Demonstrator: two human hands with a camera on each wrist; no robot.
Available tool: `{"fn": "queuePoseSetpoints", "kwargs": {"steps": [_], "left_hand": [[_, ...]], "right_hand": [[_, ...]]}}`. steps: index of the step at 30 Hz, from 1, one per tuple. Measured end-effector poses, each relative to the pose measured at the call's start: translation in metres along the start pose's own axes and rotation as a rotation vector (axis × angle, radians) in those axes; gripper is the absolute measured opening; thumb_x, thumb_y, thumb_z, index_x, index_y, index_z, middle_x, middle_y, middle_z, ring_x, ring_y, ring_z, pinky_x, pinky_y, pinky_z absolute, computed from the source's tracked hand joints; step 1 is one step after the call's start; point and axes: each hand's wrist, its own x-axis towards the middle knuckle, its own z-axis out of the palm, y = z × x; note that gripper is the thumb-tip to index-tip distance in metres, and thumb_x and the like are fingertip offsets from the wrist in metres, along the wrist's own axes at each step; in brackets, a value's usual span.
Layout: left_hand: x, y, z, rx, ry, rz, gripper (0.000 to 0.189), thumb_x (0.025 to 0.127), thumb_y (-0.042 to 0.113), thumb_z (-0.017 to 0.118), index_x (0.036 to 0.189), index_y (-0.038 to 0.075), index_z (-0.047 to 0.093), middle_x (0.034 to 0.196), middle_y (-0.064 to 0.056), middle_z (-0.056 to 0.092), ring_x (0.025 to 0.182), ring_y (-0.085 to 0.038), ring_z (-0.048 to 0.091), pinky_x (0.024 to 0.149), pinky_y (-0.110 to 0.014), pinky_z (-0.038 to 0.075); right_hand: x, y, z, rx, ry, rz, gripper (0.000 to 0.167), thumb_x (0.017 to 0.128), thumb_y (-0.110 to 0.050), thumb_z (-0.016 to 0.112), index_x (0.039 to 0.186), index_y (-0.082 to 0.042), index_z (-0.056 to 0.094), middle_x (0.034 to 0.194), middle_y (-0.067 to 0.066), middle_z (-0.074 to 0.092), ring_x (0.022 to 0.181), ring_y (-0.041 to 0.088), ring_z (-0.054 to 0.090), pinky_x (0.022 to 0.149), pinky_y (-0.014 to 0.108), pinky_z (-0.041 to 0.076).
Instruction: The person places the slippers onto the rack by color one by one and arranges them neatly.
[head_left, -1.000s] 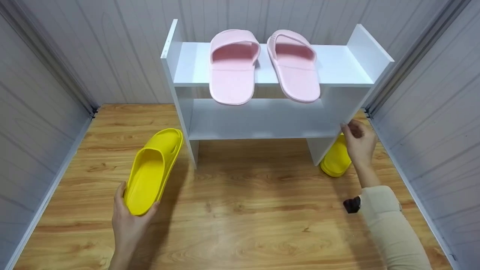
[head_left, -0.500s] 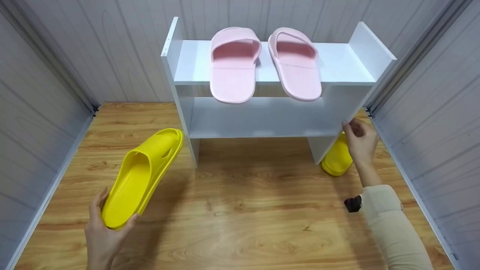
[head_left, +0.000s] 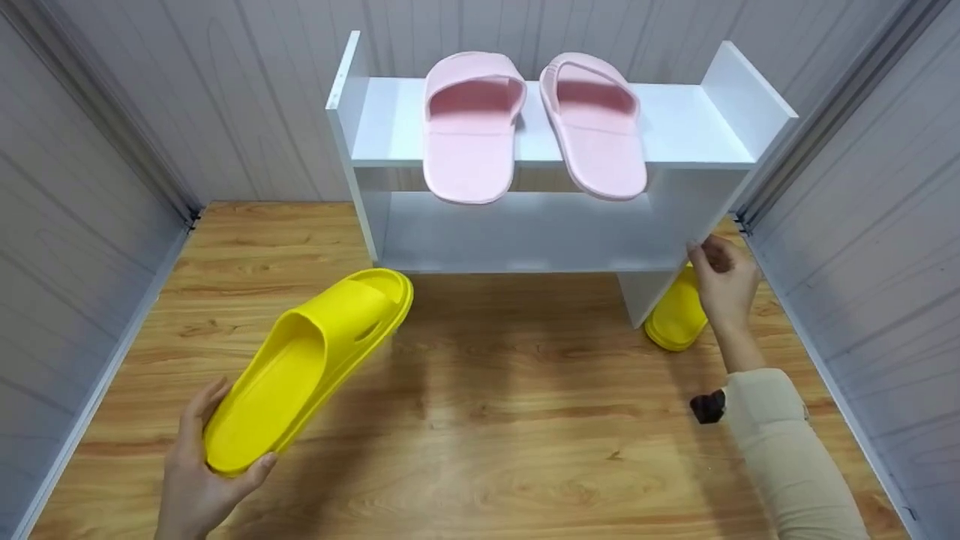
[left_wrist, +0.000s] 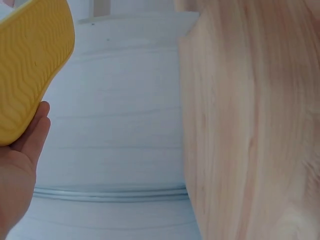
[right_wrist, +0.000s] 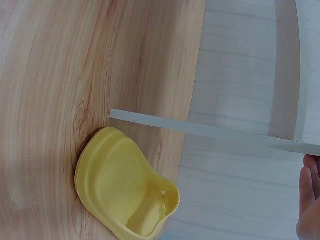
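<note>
A yellow slide slipper (head_left: 259,412) is gripped at its heel end by my left hand (head_left: 199,484), thumb on one side and fingers on the other. It is tilted, toe toward the left leg of a white shoe rack (head_left: 517,232), partly covering that leg. The left wrist view shows its ridged sole (left_wrist: 32,60). My right hand (head_left: 724,289) pinches the front edge of the rack's right side panel (right_wrist: 150,120). Below that hand, outside the panel, a second yellow slipper (right_wrist: 120,180) is on the floor, partly hidden in the head view.
Two pink slippers, one at the left (head_left: 469,169) and one at the right (head_left: 604,161), lie on the rack's top shelf, heels overhanging its front. Pale panelled walls (head_left: 82,187) enclose the wood floor (head_left: 487,435) at the back and sides. A black device (head_left: 707,407) sits at the right cuff.
My left hand has shifted left and down, and the held slipper has turned so its toe points more to the right, in front of the rack's left leg. The right hand stays on the panel.
</note>
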Motion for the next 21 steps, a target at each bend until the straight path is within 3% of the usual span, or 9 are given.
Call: {"fn": "queuePoseSetpoints", "kwargs": {"steps": [7, 15, 18, 21], "left_hand": [[0.014, 0.014, 0.018, -0.056, -0.037, 0.041, 0.096, 0.044, -0.009, 0.077, 0.13, -0.003, 0.036, 0.121, -0.002, 0.047, 0.102, -0.01, 0.046, 0.083, -0.015, 0.035], [0.027, 0.014, 0.044, -0.092, -0.094, 0.043, 0.098, 0.045, -0.008, 0.079, 0.132, -0.002, 0.034, 0.12, -0.016, 0.049, 0.102, -0.011, 0.048, 0.082, -0.015, 0.036], [0.032, 0.013, 0.055, -0.081, -0.104, 0.088, 0.095, 0.046, -0.005, 0.079, 0.13, -0.005, 0.036, 0.121, -0.021, 0.048, 0.103, -0.013, 0.048, 0.082, -0.014, 0.036], [0.036, 0.014, 0.065, -0.057, -0.105, 0.112, 0.091, 0.047, 0.001, 0.08, 0.129, -0.004, 0.039, 0.121, -0.018, 0.049, 0.102, -0.016, 0.049, 0.082, -0.015, 0.036]], "right_hand": [[0.001, 0.002, 0.0, -0.013, 0.009, -0.027, 0.027, 0.081, -0.022, 0.065, 0.095, 0.001, 0.067, 0.082, 0.008, 0.065, 0.07, 0.006, 0.058, 0.063, 0.016, 0.045], [0.001, 0.002, -0.001, -0.018, 0.002, -0.035, 0.027, 0.081, -0.022, 0.064, 0.097, 0.0, 0.066, 0.083, 0.008, 0.065, 0.07, 0.006, 0.058, 0.064, 0.016, 0.046], [0.0, 0.0, -0.001, -0.014, -0.003, -0.025, 0.027, 0.082, -0.021, 0.064, 0.097, 0.001, 0.066, 0.084, 0.01, 0.065, 0.07, 0.004, 0.057, 0.064, 0.015, 0.046], [-0.002, -0.011, -0.002, -0.005, -0.011, -0.019, 0.026, 0.082, -0.017, 0.063, 0.097, 0.005, 0.065, 0.084, 0.012, 0.064, 0.07, 0.003, 0.056, 0.064, 0.015, 0.045]]}}
